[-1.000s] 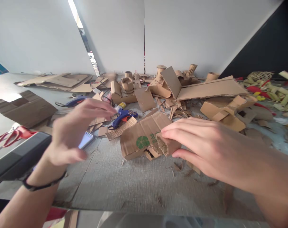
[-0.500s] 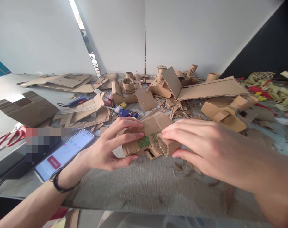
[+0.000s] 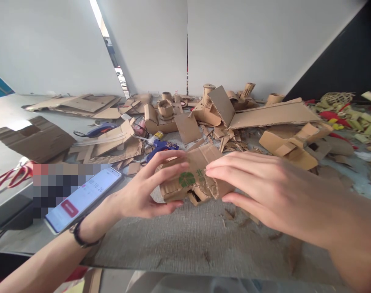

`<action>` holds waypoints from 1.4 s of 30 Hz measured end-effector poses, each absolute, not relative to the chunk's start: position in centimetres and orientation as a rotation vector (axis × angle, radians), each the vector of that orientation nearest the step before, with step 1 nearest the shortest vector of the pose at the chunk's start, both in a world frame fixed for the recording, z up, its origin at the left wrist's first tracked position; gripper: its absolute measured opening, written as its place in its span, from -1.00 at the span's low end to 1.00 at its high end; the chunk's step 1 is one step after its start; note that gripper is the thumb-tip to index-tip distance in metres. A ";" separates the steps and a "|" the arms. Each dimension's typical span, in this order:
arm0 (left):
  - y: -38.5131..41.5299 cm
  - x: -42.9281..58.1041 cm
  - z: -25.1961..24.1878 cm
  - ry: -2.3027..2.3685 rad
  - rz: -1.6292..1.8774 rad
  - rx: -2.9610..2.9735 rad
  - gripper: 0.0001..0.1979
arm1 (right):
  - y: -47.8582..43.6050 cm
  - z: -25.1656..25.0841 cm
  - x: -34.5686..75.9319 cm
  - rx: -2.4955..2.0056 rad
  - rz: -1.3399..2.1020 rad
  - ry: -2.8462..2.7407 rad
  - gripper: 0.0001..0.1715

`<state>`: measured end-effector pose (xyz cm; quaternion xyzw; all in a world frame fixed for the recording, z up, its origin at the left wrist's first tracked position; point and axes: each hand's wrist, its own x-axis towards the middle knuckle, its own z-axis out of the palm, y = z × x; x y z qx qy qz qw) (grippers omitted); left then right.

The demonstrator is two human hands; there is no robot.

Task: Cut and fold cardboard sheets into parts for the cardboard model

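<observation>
A folded piece of cardboard point(image 3: 195, 171) with green print is held between my two hands, just above the grey work surface point(image 3: 161, 244). My left hand point(image 3: 154, 183) curves round its left end, fingers over the top and thumb at the near lower edge. At the opposite end, my right hand point(image 3: 249, 183) presses its fingertips on the upper face, with the thumb along the near side. A dark gap shows in the front of the piece, between torn edges. Its far underside is hidden.
A phone point(image 3: 83, 199) showing a timer lies left of my left wrist, near red-handled scissors point(image 3: 12, 181). Behind the hands lie a blue glue gun point(image 3: 162, 148), cardboard scraps point(image 3: 231, 140) and a cardboard cross-shaped part point(image 3: 289, 146). Pale tubes point(image 3: 356, 122) are piled at far right.
My left fingers have shifted slightly right and loosened a little over the cardboard. The cardboard has turned slightly; my right hand is almost unmoved. The phone timer advanced by one second.
</observation>
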<state>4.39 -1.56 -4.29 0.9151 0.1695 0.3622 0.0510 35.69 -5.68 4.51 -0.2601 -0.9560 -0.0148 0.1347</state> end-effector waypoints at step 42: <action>-2.6 5.6 -6.2 0.740 1.308 2.657 -0.04 | -5.5 4.5 35.5 -0.740 -0.052 -2.793 -0.55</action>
